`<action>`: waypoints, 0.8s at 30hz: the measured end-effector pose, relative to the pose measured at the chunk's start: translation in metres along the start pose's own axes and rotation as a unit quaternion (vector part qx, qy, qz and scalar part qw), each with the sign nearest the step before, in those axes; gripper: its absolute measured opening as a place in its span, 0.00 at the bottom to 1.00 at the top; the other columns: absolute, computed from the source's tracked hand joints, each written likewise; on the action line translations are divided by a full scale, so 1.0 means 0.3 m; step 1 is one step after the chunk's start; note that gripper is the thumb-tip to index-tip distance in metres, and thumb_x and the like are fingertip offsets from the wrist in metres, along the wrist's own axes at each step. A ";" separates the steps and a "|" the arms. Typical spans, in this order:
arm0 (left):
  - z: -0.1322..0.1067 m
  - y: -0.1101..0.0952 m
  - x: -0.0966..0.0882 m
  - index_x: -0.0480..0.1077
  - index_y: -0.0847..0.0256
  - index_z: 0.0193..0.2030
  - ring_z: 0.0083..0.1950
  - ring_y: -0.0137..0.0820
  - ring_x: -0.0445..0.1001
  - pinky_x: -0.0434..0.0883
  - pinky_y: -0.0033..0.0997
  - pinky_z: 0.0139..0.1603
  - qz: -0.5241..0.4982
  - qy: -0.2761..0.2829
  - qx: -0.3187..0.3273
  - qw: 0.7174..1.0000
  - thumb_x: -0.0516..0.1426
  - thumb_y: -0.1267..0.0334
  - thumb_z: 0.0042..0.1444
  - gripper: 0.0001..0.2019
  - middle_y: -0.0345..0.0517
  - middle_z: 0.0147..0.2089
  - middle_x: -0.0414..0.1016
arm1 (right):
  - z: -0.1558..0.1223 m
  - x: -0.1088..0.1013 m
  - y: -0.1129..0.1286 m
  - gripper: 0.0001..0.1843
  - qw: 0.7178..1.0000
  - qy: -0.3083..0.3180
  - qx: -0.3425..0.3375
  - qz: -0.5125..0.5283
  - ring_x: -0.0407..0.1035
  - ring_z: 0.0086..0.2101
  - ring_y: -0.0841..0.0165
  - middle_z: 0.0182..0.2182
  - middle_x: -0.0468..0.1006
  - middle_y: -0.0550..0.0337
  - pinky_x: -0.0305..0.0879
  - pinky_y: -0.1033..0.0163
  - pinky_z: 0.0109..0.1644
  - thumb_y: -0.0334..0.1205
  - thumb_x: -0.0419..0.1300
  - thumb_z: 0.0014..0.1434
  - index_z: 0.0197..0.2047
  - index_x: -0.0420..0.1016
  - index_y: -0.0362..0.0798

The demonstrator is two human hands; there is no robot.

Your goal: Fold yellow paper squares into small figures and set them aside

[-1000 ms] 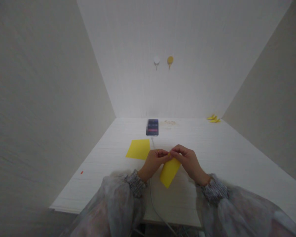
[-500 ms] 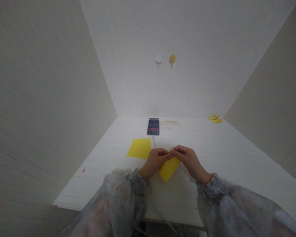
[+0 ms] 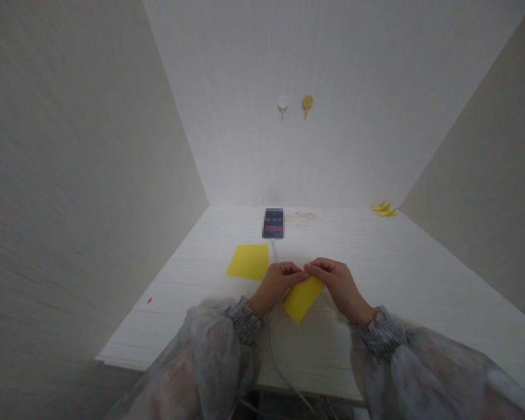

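Observation:
Between my two hands is a sheet of yellow paper, its lower corner pointing toward me and its top edge partly hidden by my fingers. My left hand is closed, pinching the paper near its upper left edge; a thin ring shows on one finger. My right hand pinches the same sheet along the upper right, its fingertips close to those of the left. Another yellow sheet lies flat on the white table just beyond my left hand.
A phone-like device with a blurred screen lies near the back wall, a white cable running toward me. Small folded yellow paper pieces sit in the back right corner. Two hooks hang on the wall. A small red bit lies at left.
Both hands keep their pinch on the yellow paper, with fingertips shifted only slightly. The whole view has moved a little; nothing else has visibly changed place.

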State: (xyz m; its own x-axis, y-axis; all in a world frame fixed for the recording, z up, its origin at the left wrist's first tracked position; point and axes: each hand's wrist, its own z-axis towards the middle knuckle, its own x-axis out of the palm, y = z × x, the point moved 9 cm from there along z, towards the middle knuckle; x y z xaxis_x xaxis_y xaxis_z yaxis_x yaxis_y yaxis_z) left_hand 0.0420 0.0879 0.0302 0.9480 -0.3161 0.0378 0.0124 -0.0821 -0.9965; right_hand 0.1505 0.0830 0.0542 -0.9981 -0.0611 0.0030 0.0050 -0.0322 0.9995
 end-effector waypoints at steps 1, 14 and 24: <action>0.000 0.001 0.001 0.69 0.68 0.27 0.24 0.23 0.63 0.58 0.23 0.25 0.005 0.005 0.000 1.000 0.59 0.54 0.39 0.16 0.42 0.24 0.68 | 0.000 -0.003 -0.001 0.10 1.000 -0.004 0.002 0.005 0.59 0.20 0.75 0.17 0.69 0.65 0.53 0.68 0.23 0.44 0.60 0.42 0.21 0.71 0.45; 0.002 0.032 -0.013 0.71 0.69 0.28 0.21 0.22 0.59 0.53 0.23 0.20 0.074 0.002 -0.022 0.997 0.56 0.48 0.40 0.21 0.42 0.21 0.67 | 0.006 -0.019 -0.033 0.12 0.998 -0.030 0.036 0.039 0.61 0.19 0.73 0.17 0.70 0.63 0.56 0.67 0.24 0.46 0.62 0.40 0.20 0.71 0.45; 0.016 0.059 -0.026 0.72 0.69 0.28 0.21 0.23 0.62 0.56 0.23 0.21 0.092 -0.005 -0.028 0.995 0.57 0.48 0.39 0.21 0.44 0.23 0.69 | 0.011 -0.030 -0.049 0.09 0.993 -0.034 0.050 0.097 0.62 0.20 0.72 0.18 0.71 0.62 0.57 0.66 0.24 0.42 0.62 0.41 0.20 0.71 0.46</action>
State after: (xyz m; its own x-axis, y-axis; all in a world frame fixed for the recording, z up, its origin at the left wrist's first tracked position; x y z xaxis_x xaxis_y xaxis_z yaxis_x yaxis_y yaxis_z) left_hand 0.0365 0.0933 0.0118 0.9359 -0.3210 -0.1450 -0.1782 -0.0762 -0.9810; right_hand 0.1593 0.0874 0.0396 -0.9809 0.0112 0.1940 0.1943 0.0728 0.9782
